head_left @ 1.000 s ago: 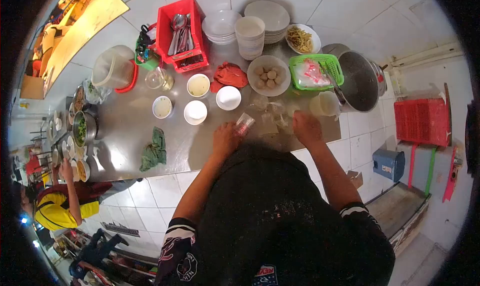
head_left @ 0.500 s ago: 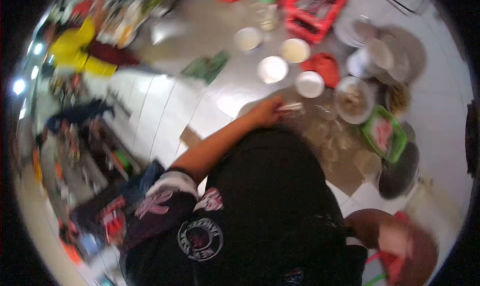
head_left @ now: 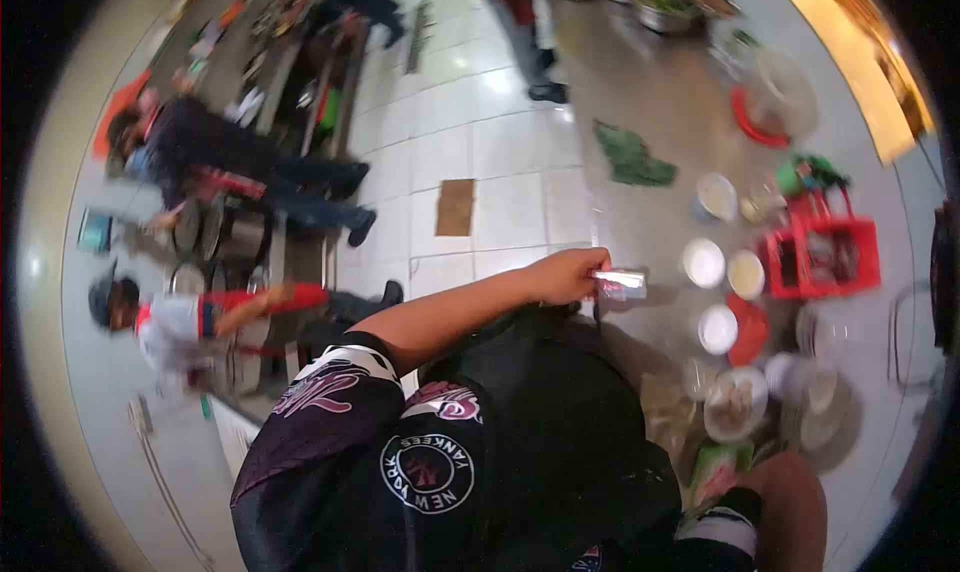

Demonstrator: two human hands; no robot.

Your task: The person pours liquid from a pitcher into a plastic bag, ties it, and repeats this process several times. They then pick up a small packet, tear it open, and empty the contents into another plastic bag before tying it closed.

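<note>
My left hand (head_left: 572, 275) is closed around one end of a small shiny, silvery rectangular thing (head_left: 622, 284), whose kind I cannot make out. It is held in front of my black shirt, at the near edge of the metal table (head_left: 640, 232). White bowls, one of them a white bowl (head_left: 704, 263), stand just beyond this hand. My right arm (head_left: 790, 507) shows bent at the lower right, beside a green tray (head_left: 722, 462) with something pink in it; the right hand itself is out of sight.
A red crate (head_left: 822, 256), a plate of food (head_left: 736, 404), stacked white containers (head_left: 800, 382) and green leaves (head_left: 634, 154) are on the table. A person in a cap (head_left: 170, 322) and another in dark clothes (head_left: 230, 162) stand at the left counter. Brown cardboard (head_left: 455, 208) lies on the tiles.
The view has swung round, so the table now lies along the right side and more of the floor and left counter shows. My left hand still holds the shiny thing, which is seen more clearly.
</note>
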